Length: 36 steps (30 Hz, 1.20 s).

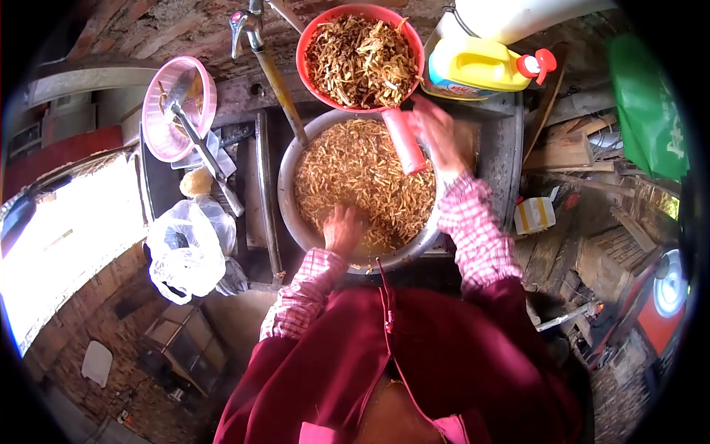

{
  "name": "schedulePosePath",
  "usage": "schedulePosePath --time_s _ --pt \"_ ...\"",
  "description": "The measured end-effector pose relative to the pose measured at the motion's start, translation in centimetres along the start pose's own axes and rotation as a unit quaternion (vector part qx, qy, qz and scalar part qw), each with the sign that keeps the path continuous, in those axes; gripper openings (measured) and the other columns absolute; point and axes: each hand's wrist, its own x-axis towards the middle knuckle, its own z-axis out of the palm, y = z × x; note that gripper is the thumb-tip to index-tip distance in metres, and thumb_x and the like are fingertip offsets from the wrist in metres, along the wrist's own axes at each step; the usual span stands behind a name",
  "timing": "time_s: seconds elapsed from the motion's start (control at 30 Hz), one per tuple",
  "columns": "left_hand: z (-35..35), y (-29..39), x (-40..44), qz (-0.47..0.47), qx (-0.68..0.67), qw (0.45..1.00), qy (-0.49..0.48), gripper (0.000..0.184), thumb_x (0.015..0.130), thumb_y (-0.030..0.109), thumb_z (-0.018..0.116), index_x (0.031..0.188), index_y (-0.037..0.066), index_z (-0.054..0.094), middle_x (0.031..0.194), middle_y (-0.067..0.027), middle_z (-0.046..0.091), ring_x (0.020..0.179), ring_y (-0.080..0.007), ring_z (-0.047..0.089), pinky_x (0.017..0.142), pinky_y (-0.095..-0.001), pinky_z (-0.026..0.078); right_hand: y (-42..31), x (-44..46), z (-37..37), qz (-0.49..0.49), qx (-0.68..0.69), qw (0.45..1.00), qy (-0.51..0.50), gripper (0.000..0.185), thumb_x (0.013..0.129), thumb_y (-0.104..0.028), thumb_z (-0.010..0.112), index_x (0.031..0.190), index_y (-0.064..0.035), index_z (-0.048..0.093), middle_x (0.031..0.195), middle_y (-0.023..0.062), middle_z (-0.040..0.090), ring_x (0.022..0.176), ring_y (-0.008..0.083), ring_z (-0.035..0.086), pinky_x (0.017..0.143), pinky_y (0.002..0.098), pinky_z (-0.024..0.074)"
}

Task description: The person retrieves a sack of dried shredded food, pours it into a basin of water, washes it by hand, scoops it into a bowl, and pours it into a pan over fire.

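A large metal basin (pixel 287 189) holds brownish shredded strips (pixel 370 166) in murky liquid. My left hand (pixel 344 231) dips into the strips near the basin's front edge, its fingertips hidden among them. At the basin's back edge is a red plastic scoop (pixel 302 63) heaped with the same kind of strips, darker on its left side. Its pink handle (pixel 407 144) sticks out over the basin. My right hand (pixel 441 137) grips the scoop near the base of this handle, with some fingers hidden behind it.
A tap (pixel 248 29) and pipe stand behind the basin. At left are a pink basket (pixel 151 137) with a ladle (pixel 203 152) across it and a white plastic bag (pixel 185 251). A yellow jug (pixel 477 66) with a red cap sits back right, by the sink's edge (pixel 510 163).
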Motion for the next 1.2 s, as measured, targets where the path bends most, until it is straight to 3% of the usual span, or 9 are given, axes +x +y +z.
schedulePosePath --time_s 0.17,0.27,0.37,0.43,0.67,0.73,0.77,0.87,1.2 --pt "1.0 -0.9 0.0 0.008 0.065 0.997 0.038 0.045 0.078 0.025 0.061 0.118 0.007 0.052 0.116 -0.0197 0.050 0.091 -0.0379 0.058 0.074 -0.0500 0.046 2.4 2.2 1.4 -0.041 -0.144 0.988 0.025 0.040 0.092 -0.027 0.057 0.120 0.0006 0.055 0.096 0.0096 0.067 0.078 0.0169 0.066 0.072 0.0295 0.0523" --pt "1.5 -1.3 -0.5 0.028 0.022 0.999 0.000 0.039 0.079 0.026 0.060 0.113 0.007 0.053 0.111 -0.0178 0.053 0.078 -0.0369 0.061 0.067 -0.0501 0.047 3.0 -4.1 2.0 0.155 -0.032 0.985 -0.066 0.041 0.092 -0.032 0.057 0.118 -0.0011 0.058 0.089 0.0082 0.068 0.069 0.0146 0.066 0.063 0.0265 0.0530" --pt "1.9 -1.5 -1.2 0.055 0.027 0.997 0.040 0.036 0.082 0.026 0.058 0.112 0.007 0.053 0.108 -0.0172 0.054 0.071 -0.0369 0.061 0.064 -0.0496 0.048 1.1 -4.8 0.1 0.226 0.065 0.969 -0.073 0.058 0.095 -0.043 0.050 0.137 -0.0039 0.040 0.097 0.0093 0.066 0.077 0.0141 0.064 0.070 0.0256 0.0526" --pt "1.6 -1.4 -1.6 0.059 0.044 0.995 0.065 0.030 0.085 0.024 0.054 0.109 0.006 0.054 0.106 -0.0180 0.055 0.071 -0.0374 0.061 0.064 -0.0497 0.048 -0.9 -3.9 0.7 0.037 0.055 0.984 -0.164 0.065 0.095 -0.050 0.045 0.141 -0.0053 0.034 0.100 0.0092 0.065 0.091 0.0133 0.062 0.078 0.0268 0.0511" --pt "0.9 -2.1 -3.4 0.045 0.002 0.993 0.112 0.020 0.088 0.020 0.047 0.095 0.006 0.059 0.091 -0.0192 0.057 0.074 -0.0362 0.059 0.064 -0.0485 0.046 -8.7 -1.1 5.2 0.256 0.050 0.942 -0.213 0.064 0.093 -0.045 0.053 0.129 0.0060 0.042 0.106 0.0161 0.064 0.100 0.0204 0.063 0.081 0.0235 0.0493" --pt "0.7 -2.9 -3.8 0.098 0.096 0.990 0.037 0.012 0.075 0.018 0.058 0.078 0.008 0.061 0.084 -0.0133 0.056 0.076 -0.0305 0.058 0.066 -0.0429 0.049 -6.7 -1.0 4.5 0.163 0.064 0.952 -0.250 0.047 0.097 -0.034 0.048 0.129 0.0015 0.048 0.114 0.0134 0.063 0.106 0.0179 0.061 0.087 0.0268 0.0477" --pt "2.8 -3.9 -4.1 0.089 0.050 0.980 0.169 0.009 0.066 0.019 0.061 0.069 0.010 0.062 0.077 -0.0072 0.058 0.080 -0.0249 0.057 0.062 -0.0391 0.051 -5.8 0.2 4.5 0.233 0.075 0.950 -0.194 0.042 0.098 -0.030 0.048 0.128 -0.0013 0.050 0.114 0.0129 0.063 0.107 0.0171 0.060 0.086 0.0257 0.0479" --pt "1.1 -2.8 -5.8 0.007 0.054 0.993 0.104 0.014 0.072 0.019 0.061 0.081 0.008 0.060 0.087 -0.0091 0.055 0.084 -0.0262 0.059 0.063 -0.0375 0.050 -6.8 -0.5 6.2 0.221 -0.034 0.964 -0.144 0.039 0.093 -0.036 0.057 0.113 -0.0027 0.060 0.085 0.0028 0.064 0.065 0.0053 0.054 0.056 0.0172 0.0432" --pt "-0.1 -3.5 -11.6 -0.033 -0.004 0.980 0.198 0.010 0.073 0.015 0.061 0.077 0.007 0.058 0.083 -0.0114 0.054 0.077 -0.0285 0.059 0.065 -0.0418 0.048 -5.1 -6.1 5.9 0.282 -0.045 0.953 -0.103 0.036 0.086 -0.036 0.067 0.107 -0.0075 0.061 0.081 -0.0018 0.056 0.058 0.0044 0.049 0.047 0.0161 0.0405"
